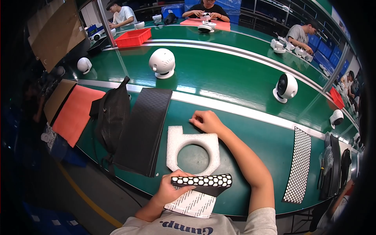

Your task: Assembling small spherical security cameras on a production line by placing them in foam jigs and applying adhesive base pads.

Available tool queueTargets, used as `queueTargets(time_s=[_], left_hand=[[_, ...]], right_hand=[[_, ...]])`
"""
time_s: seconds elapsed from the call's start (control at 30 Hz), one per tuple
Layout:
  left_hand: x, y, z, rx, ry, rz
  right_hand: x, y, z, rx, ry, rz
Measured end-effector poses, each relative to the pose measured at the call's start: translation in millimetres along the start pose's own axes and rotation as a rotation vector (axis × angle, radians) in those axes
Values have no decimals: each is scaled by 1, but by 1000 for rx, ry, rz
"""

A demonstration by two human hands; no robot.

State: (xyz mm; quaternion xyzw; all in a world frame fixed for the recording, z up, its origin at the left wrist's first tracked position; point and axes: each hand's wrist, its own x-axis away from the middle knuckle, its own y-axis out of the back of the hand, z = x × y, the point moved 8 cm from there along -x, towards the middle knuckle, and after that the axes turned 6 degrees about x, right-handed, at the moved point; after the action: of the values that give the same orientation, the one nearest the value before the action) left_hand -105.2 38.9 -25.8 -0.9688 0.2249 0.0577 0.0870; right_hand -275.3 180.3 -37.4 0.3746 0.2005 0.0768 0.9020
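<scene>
My left hand (170, 189) is closed on a curved black sheet with white round dots (203, 180), thumb in front and fingers behind. A white printed backing paper (192, 204) hangs below the sheet, near my shirt. Just beyond it lies a white foam block (213, 150) with a large round hole, flat on the green bench. My right hand (207, 121) rests past the foam's far edge, its fingers curled in. Nothing shows in that hand, though the inside of the palm is hidden.
A black padded stack (143, 129), a black bag (113, 117) and an orange sheet (78, 113) lie left. Another dotted sheet (297, 166) lies right. White round-headed devices (162, 62) stand on the green conveyor (227, 74). Several people work beyond, near a red tray (133, 37).
</scene>
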Motion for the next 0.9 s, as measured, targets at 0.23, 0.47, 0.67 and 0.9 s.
queueTargets(time_s=[0.23, 0.47, 0.67, 0.9], left_hand=[[-4, -3, 0, -10, 26, 26], [10, 15, -2, -167, -66, -123], [17, 39, -10, 121, -173, -284], [24, 76, -5, 200, -128, -478]], right_hand=[[3, 2, -5, -3, -19, -11], [-28, -8, -22, -318, -55, 10], [-100, -13, -12, 326, 186, 4], [-166, -47, -51, 589, 4, 148]])
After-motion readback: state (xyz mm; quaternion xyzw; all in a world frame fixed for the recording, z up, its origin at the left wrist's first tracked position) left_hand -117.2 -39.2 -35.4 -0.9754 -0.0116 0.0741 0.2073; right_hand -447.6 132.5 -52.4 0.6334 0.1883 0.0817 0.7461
